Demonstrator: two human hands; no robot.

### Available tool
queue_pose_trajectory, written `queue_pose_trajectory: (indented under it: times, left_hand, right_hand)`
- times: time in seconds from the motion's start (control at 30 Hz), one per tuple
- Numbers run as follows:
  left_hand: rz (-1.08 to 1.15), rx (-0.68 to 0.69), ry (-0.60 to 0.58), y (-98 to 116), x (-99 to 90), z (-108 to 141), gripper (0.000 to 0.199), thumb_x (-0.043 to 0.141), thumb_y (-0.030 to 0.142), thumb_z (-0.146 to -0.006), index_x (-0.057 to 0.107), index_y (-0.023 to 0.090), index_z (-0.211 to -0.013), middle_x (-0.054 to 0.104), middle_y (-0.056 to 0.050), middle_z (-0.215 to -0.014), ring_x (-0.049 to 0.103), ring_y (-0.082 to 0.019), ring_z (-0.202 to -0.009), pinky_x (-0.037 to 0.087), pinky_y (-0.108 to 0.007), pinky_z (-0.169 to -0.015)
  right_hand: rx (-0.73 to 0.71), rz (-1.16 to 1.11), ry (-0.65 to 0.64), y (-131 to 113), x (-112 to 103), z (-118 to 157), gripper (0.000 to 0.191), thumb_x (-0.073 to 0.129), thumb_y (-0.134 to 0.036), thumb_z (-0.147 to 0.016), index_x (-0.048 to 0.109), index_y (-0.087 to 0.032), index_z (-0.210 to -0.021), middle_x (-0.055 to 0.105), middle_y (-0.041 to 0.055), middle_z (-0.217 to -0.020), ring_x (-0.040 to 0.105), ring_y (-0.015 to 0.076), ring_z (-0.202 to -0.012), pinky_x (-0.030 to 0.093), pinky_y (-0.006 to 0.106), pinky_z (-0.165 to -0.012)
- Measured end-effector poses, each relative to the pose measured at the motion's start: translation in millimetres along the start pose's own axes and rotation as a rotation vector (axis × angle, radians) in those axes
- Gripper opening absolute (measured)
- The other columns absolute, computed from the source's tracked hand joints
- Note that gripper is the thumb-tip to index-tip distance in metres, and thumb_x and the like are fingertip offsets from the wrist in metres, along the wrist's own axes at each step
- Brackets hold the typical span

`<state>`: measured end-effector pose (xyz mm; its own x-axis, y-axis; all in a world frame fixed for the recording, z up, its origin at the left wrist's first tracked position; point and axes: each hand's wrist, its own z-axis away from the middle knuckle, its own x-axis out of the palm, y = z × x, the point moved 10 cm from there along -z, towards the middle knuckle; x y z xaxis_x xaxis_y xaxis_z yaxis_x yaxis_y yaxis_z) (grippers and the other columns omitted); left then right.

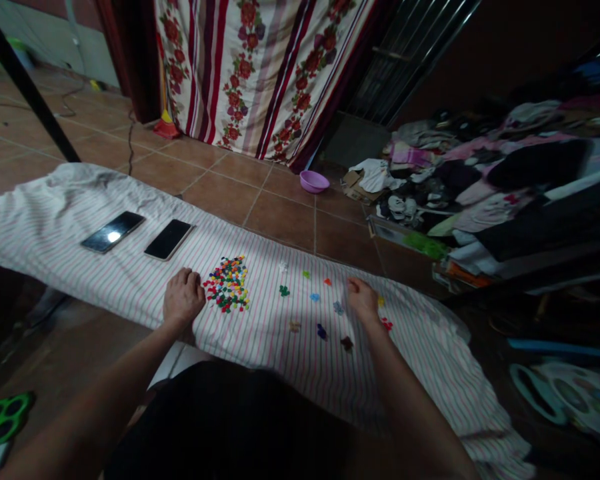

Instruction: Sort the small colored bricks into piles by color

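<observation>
A mixed pile of small coloured pieces (227, 285), too small to name, lies on a striped cloth (260, 340). My left hand (184, 297) rests at the pile's left edge, its fingers curled under and the palm hidden. To the right, small pieces are grouped by colour, among them a dark green group (284, 291), a light blue group (315, 297) and a brown group (347, 343). Over the right side of these groups is my right hand (364, 299), fingers closed together near the orange group (328, 282). Whatever it may hold cannot be made out. Red pieces (387, 324) show beside its wrist.
Two phones, a left one (113, 232) and a right one (169, 239), lie on the cloth's left part. Beyond it, a purple basin (314, 181) stands on the tiled floor. A floral curtain (243, 73) hangs behind; heaped clothes (480, 163) lie right.
</observation>
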<state>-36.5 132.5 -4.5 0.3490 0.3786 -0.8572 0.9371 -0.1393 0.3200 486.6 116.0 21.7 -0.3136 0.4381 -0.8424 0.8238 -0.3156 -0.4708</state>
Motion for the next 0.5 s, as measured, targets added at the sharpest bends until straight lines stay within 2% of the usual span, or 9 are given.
queue_pose_trajectory:
  times: [0.1,0.23,0.4,0.5]
  left_hand:
    - [-0.002,0.004,0.002,0,-0.1,0,0.028,0.045,0.020,-0.083,0.063,0.016,-0.104,0.060,-0.017,-0.122,0.054,-0.031,-0.116,0.042,-0.046,-0.100]
    - [-0.017,0.009,-0.005,0,0.4,0,0.026,0.044,0.020,-0.084,0.062,0.016,-0.103,0.060,-0.016,-0.121,0.054,-0.030,-0.116,0.042,-0.044,-0.100]
    - [-0.012,0.005,-0.019,0,2.2,0,0.026,0.046,0.020,-0.084,0.062,0.015,-0.104,0.059,-0.017,-0.123,0.054,-0.031,-0.117,0.042,-0.044,-0.101]
    - [0.001,-0.002,-0.013,-1,1.9,-1,0.027,0.046,0.019,-0.083,0.062,0.014,-0.104,0.059,-0.018,-0.124,0.053,-0.031,-0.119,0.042,-0.045,-0.101]
  right_hand:
    - [-0.079,-0.052,-0.043,-43,15,10,0.034,0.046,-0.015,-0.081,0.074,-0.018,-0.100,0.073,0.0104,-0.104,0.065,0.0220,-0.101,0.048,0.033,-0.095]
    - [-0.229,-0.157,-0.126,-105,41,32,0.032,0.046,-0.017,-0.082,0.074,-0.018,-0.096,0.072,0.0097,-0.102,0.065,0.0215,-0.098,0.049,0.033,-0.094]
    - [-0.445,-0.291,-0.224,-176,75,69,0.026,0.049,-0.019,-0.085,0.074,-0.019,-0.093,0.071,0.0077,-0.096,0.065,0.0198,-0.092,0.050,0.032,-0.088]
    - [-0.553,-0.350,-0.280,-210,94,94,0.024,0.051,-0.017,-0.088,0.074,-0.020,-0.093,0.069,0.0067,-0.093,0.064,0.0185,-0.089,0.051,0.031,-0.086]
